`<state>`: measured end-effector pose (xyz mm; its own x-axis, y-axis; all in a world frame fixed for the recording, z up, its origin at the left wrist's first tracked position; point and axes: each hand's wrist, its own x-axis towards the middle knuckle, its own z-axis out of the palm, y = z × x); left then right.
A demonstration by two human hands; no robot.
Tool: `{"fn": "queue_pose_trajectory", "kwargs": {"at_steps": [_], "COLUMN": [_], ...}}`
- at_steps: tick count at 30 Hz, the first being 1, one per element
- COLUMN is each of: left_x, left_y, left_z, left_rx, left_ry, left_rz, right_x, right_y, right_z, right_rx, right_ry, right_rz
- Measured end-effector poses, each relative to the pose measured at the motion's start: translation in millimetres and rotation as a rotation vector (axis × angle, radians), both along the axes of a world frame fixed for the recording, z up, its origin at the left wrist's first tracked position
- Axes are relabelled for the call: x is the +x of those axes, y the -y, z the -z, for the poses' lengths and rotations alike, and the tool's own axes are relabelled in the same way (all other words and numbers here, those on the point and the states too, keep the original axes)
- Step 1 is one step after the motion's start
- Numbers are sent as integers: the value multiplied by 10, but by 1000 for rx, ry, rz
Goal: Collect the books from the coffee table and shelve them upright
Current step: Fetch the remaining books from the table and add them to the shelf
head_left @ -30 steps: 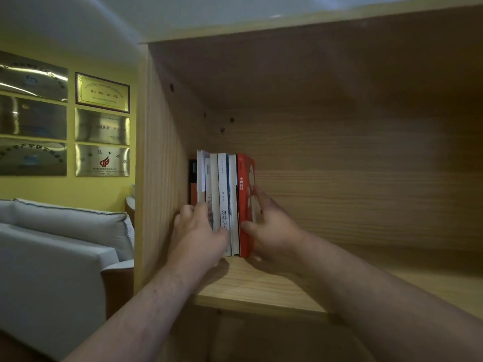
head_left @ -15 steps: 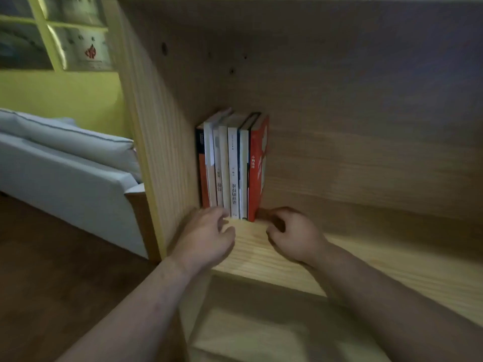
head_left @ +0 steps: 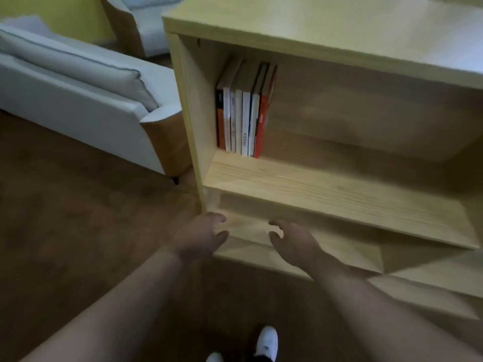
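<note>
Several books (head_left: pixel 243 118) stand upright in a row against the left wall of the wooden bookshelf (head_left: pixel 326 194). Their spines are orange-and-black, white, and red at the right end. My left hand (head_left: pixel 201 237) and my right hand (head_left: pixel 292 242) hover below and in front of the books, level with the lower shelf. Both hands hold nothing, with the fingers loosely curled and apart. Neither hand touches a book.
A white sofa (head_left: pixel 78 97) stands to the left of the bookshelf, close to its side. A second white seat (head_left: pixel 141 19) is behind it. Brown floor (head_left: pixel 78 231) stretches left and below. My white shoes (head_left: pixel 266 343) show at the bottom edge.
Both hands have let go of the books and dropped down and back from the shelf. My head has pulled away and tilted down, so the whole bookshelf and floor show.
</note>
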<state>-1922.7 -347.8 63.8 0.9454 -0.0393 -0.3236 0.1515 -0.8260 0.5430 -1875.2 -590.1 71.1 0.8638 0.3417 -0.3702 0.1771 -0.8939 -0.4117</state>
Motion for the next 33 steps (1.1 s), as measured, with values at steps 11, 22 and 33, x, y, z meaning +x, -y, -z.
{"fn": "queue_pose_trajectory", "kwargs": {"at_steps": [11,22,33], "left_x": [-2285,-2698,-1529], "left_y": [-698,-1480,-2449], "left_z": [592,774,596], "left_rx": [-304,-335,-266], "left_ry": [-498,-583,-608], "left_rz": [-455,-690,-702], "right_x": [-1406,-1072,-68], "right_y": [-43,-1023,-2087], "right_z": [405,769,949], "right_rx": [-126,-126,-88], "right_ry": [-360,-494,-542], "right_rz": [-3,-155,-206]}}
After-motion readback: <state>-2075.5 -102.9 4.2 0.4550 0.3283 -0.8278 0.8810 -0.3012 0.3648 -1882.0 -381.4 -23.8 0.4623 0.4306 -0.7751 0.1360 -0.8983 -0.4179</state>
